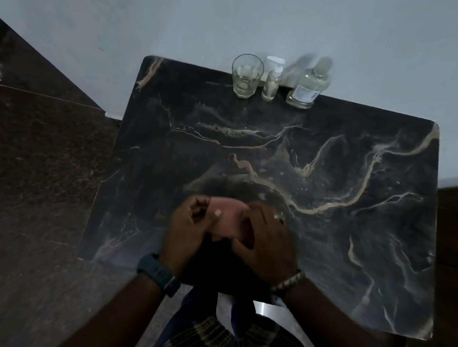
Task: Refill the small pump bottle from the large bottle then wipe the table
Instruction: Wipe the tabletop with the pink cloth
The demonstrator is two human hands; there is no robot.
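Note:
A pink cloth (228, 218) is held between both hands above the near part of the black marble table (327, 235). My left hand (191, 225) pinches its left edge with thumb on top. My right hand (266, 239) grips its right side. At the far edge by the wall stand the small pump bottle (272, 81) with a white pump, and the large clear bottle (308, 86) with a white label, to its right.
A drinking glass (246, 76) stands left of the pump bottle. A pale wall runs behind the table. Dark speckled floor lies to the left. A wooden surface shows at the right edge.

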